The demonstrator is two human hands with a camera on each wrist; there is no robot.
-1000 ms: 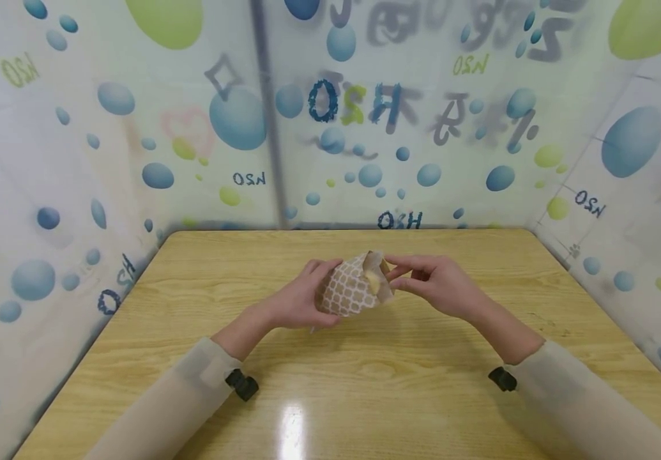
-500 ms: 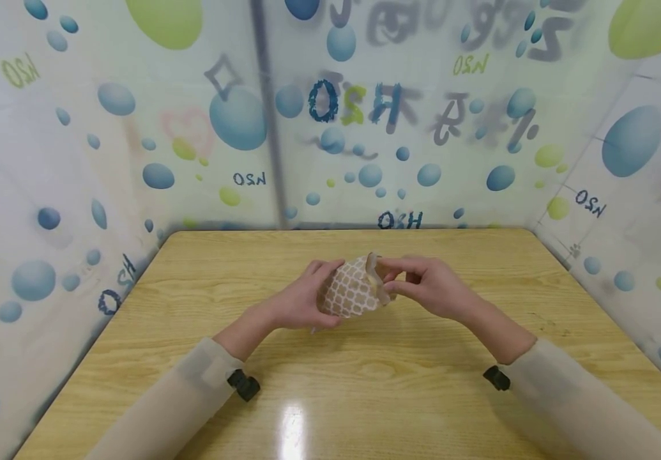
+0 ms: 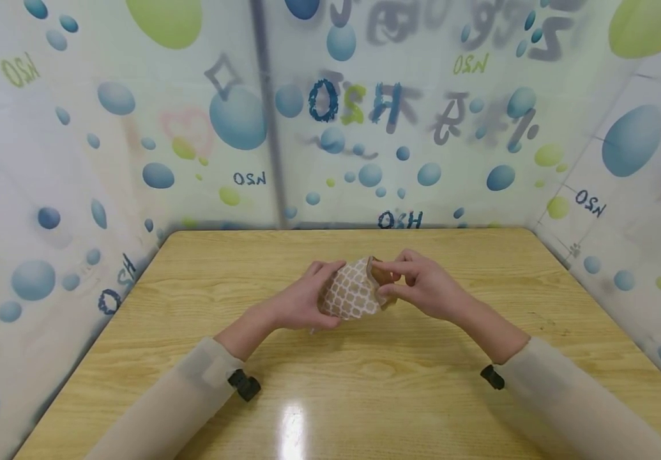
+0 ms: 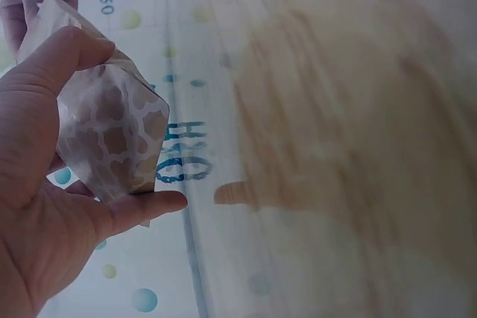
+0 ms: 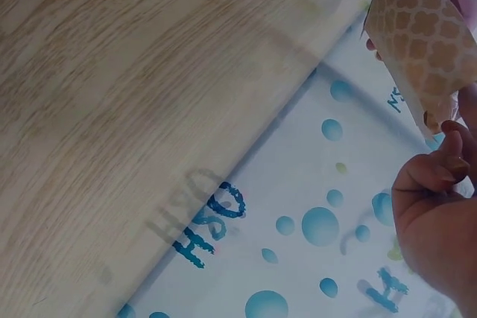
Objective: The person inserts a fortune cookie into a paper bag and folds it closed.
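Note:
A brown paper bag with a white lattice pattern [image 3: 352, 291] is held above the middle of the table, its mouth toward the right. The left hand [image 3: 301, 297] grips its closed end, fingers behind and thumb along the near side. At the mouth, the right hand [image 3: 430, 287] pinches the paper edge between thumb and index finger. The left wrist view shows the bag [image 4: 112, 124] within the left hand [image 4: 37, 184]. In the right wrist view the right hand [image 5: 432, 206] is at the rim of the bag [image 5: 425, 35]. What lies inside is hidden.
A light wooden table [image 3: 364, 396] with a glossy glare spot stretches under both hands. White curtains [image 3: 330, 166] printed with blue and green dots and lettering stand behind it and at both sides. Black straps [image 3: 244, 385] sit on both sleeved wrists.
The right hand has moved left onto the bag's mouth, and the pale yellow content seen there earlier is out of sight. The left hand has kept its grip almost unmoved.

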